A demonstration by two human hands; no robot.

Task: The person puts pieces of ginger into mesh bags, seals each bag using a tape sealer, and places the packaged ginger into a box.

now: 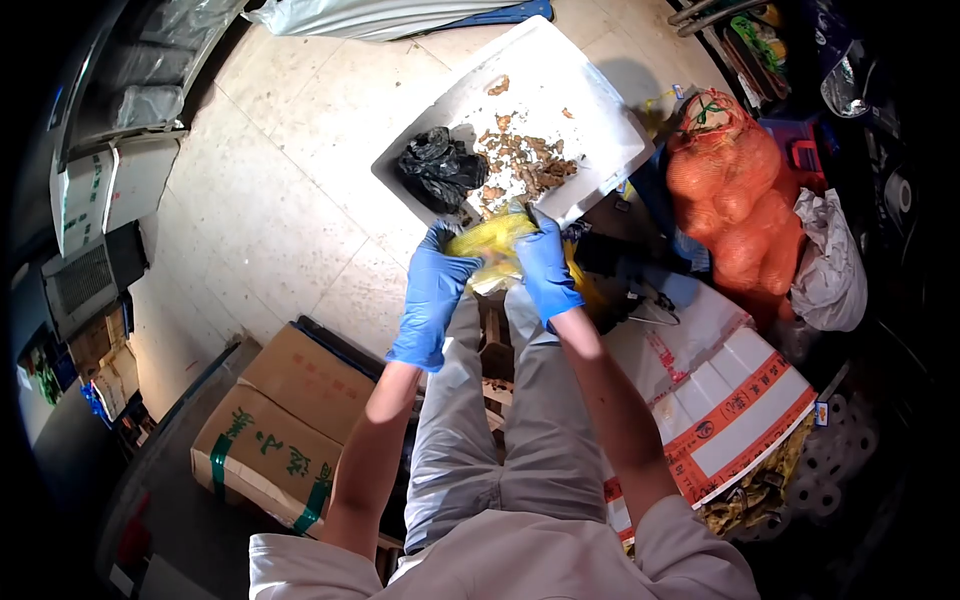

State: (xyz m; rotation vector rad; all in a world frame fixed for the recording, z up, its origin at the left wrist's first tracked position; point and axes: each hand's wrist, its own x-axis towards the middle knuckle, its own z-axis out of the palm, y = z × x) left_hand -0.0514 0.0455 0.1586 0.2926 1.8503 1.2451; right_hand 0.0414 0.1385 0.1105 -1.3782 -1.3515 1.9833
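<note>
Between my gloved hands is a yellow, translucent plastic bag (495, 236), stretched above the near edge of a white foam box (590, 90). My left hand (438, 285) is closed on the bag's left side, and my right hand (545, 262) grips its right side. Both wear blue gloves. What is inside the bag, if anything, I cannot make out. Brown knobbly root pieces (535, 163), which look like ginger, lie scattered over the box floor. A crumpled black plastic bag (440, 170) rests in the box's left corner.
At my left stands a cardboard carton (270, 430) with green tape. An orange mesh sack (730, 190) of round produce is on the right, beside a crumpled white bag (830, 260). Nearer on the right lies a white carton (720, 400) with red-orange tape. Pale floor tiles (270, 190) extend left.
</note>
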